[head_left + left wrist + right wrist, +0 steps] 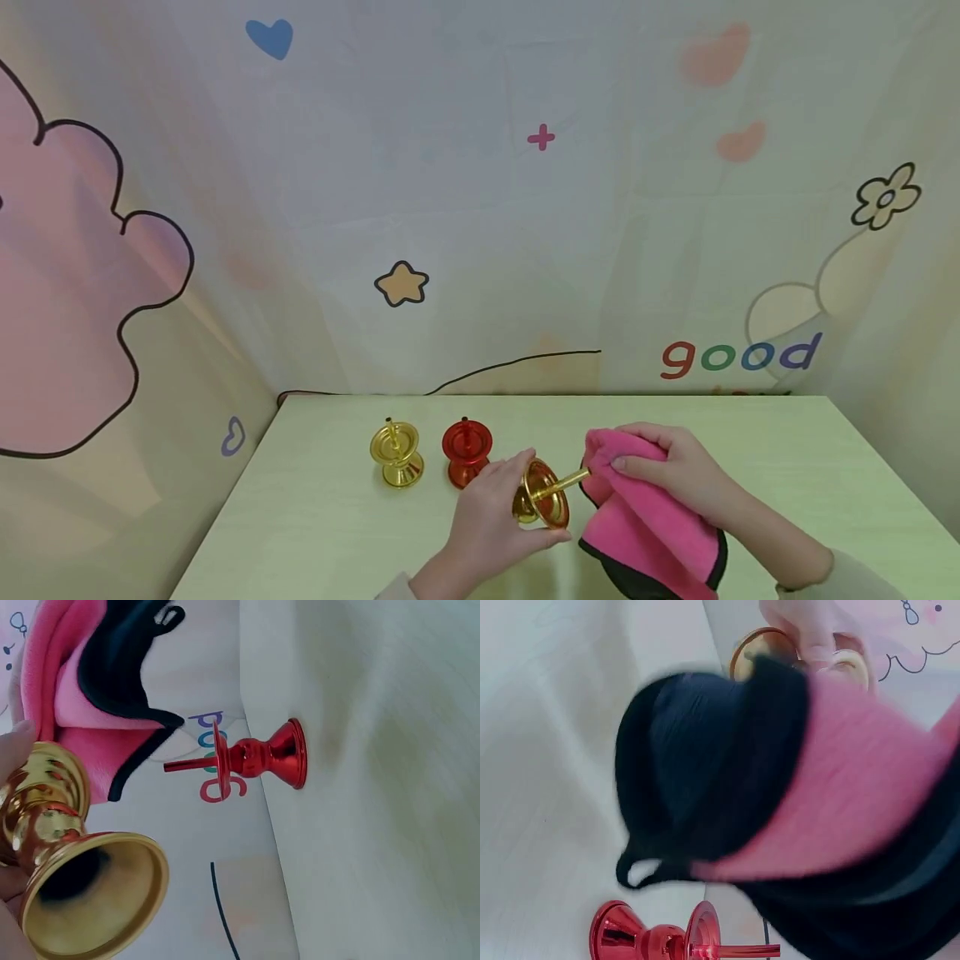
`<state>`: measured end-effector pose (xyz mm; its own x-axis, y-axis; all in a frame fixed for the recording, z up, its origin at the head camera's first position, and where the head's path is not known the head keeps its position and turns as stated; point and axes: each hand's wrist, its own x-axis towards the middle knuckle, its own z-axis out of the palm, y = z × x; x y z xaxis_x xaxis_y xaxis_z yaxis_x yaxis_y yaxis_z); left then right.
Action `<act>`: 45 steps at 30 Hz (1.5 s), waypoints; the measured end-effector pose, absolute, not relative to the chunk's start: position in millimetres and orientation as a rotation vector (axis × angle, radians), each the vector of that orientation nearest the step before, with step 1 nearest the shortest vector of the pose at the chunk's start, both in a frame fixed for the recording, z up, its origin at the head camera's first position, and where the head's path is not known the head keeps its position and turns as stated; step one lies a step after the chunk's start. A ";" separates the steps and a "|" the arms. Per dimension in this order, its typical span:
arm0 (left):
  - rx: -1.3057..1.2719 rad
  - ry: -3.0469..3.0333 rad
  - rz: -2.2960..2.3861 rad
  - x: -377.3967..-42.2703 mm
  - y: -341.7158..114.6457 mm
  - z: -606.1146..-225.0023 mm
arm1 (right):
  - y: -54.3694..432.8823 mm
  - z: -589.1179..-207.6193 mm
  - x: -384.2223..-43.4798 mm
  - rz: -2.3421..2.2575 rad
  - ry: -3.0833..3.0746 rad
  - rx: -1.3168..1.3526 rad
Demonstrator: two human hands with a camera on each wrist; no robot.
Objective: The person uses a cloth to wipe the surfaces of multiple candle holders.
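So, my left hand (491, 515) grips a tilted gold holder (546, 502), its spike (564, 483) toward the pink cloth (648, 529) that my right hand (686, 473) pinches; a red holder (465, 446) stands upright behind.

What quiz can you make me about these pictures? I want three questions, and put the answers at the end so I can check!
1. Fill in the gap: the right hand holds a pink ____.

2. True or false: the red holder stands upright on the table.

3. Pick one: what does the left hand hold?
A: a spoon
B: a gold holder
C: a ball

Key:
1. cloth
2. true
3. B
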<state>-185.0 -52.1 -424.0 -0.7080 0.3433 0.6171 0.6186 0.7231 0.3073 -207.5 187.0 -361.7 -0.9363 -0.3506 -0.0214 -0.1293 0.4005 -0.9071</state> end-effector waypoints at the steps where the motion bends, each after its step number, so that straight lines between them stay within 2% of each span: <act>1: -0.707 -2.386 -0.755 -184.5 -51.2 -424.3 | 186.6 -361.9 -207.6 -1.559 2.459 -0.423; 11: -0.623 -2.258 -1.104 -178.7 -35.9 -423.6 | 163.1 -370.9 -202.6 -1.516 2.599 -0.606; 21: -0.587 -2.166 -1.054 -178.4 -29.1 -424.4 | 150.4 -372.2 -193.7 -1.505 2.629 -0.584; 31: -0.496 -2.052 -0.993 -177.5 -27.0 -425.2 | 148.2 -374.2 -186.4 -1.623 2.468 -0.781; 38: -0.530 -1.969 -0.943 -178.6 -28.0 -423.7 | 145.6 -374.4 -184.1 -1.664 2.401 -0.647; 45: -0.699 -2.099 -1.073 -174.9 -37.9 -420.1 | 151.6 -376.2 -191.0 -1.686 2.346 -0.734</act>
<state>-174.9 -37.9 -420.1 -0.6324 0.1560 0.7587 0.7063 0.5182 0.4822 -191.0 151.6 -376.2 -0.8665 -0.4759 0.1510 -0.2948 0.2436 -0.9240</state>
